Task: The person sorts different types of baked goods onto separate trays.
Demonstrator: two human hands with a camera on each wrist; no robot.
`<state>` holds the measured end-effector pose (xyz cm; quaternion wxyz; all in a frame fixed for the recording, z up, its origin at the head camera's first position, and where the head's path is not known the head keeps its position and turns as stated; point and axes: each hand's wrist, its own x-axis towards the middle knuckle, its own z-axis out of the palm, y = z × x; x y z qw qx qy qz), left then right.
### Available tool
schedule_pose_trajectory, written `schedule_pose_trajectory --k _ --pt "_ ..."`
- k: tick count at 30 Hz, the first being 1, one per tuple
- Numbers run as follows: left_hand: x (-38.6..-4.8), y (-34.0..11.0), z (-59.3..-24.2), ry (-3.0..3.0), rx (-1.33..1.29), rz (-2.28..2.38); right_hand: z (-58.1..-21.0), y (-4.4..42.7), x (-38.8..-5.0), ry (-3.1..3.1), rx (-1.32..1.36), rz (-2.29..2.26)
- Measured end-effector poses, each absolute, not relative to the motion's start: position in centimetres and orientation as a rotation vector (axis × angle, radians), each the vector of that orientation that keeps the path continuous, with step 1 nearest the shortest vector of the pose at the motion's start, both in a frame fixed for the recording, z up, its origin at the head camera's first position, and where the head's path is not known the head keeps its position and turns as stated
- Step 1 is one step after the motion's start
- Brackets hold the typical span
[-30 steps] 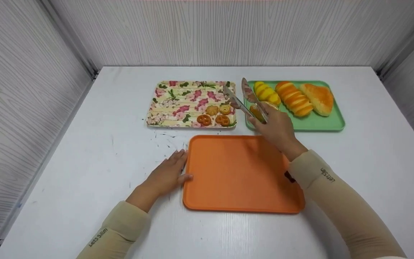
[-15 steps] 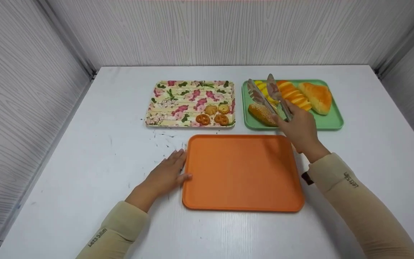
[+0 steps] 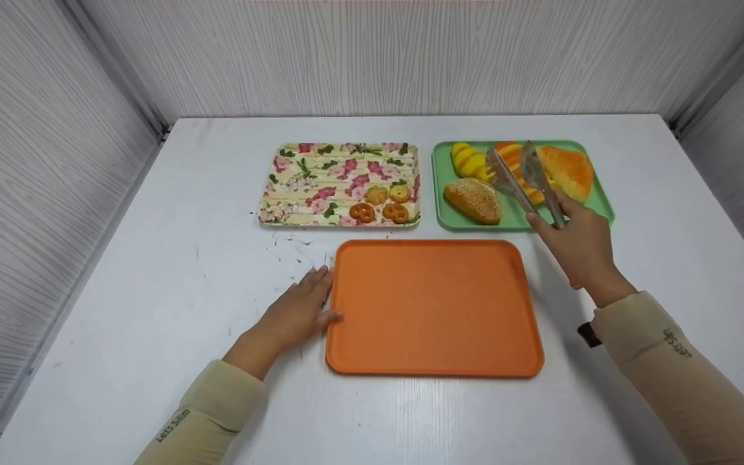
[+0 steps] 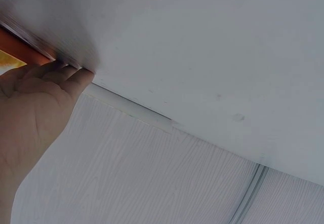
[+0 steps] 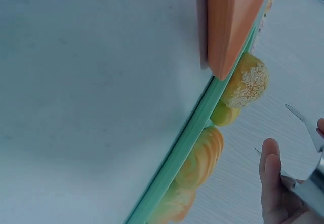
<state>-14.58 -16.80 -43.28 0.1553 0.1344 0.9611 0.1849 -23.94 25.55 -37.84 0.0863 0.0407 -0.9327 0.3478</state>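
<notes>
My right hand (image 3: 575, 242) grips a pair of metal tongs (image 3: 545, 190), whose tips are spread apart above the green tray (image 3: 520, 226). On that tray lie a sesame-topped bread (image 3: 473, 200), a yellow twisted bread (image 3: 469, 160), an orange striped loaf (image 3: 509, 154) partly behind the tongs, and a golden triangular bread (image 3: 569, 169). The right wrist view shows the tongs (image 5: 311, 133) in the fingers, with no bread between the tips. My left hand (image 3: 294, 313) rests at the left rim of an orange tray (image 3: 433, 310), fingers straight and thumb over the edge.
A floral tray (image 3: 327, 174) stands at the back left with several small cookies (image 3: 378, 195) and pretzels (image 3: 363, 212) at its near right corner. Wood-grain panels (image 3: 372, 58) wall in the white table (image 3: 152, 258) at the back and sides.
My right hand has carried the tongs rightward, from between the floral and green trays to above the orange striped loaf. The sesame-topped bread has come into full view. My left hand stays put.
</notes>
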Motion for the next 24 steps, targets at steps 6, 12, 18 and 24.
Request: schedule_pose_trajectory --k 6,12,18,24 --pt "-14.6 -16.8 -43.2 2.748 0.357 0.506 -37.9 26.6 -22.9 -2.772 0.112 0.965" --pt "-14.6 -16.7 -43.1 2.751 0.365 0.502 -38.2 27.8 -21.7 -2.744 0.131 0.894" --pt "-14.6 -16.7 -43.2 2.744 0.362 0.499 -38.9 29.2 -20.3 -2.718 0.162 0.844" --pt "-14.6 -16.6 -43.2 2.747 0.367 0.517 -39.5 30.7 -18.6 -2.729 0.167 0.826"
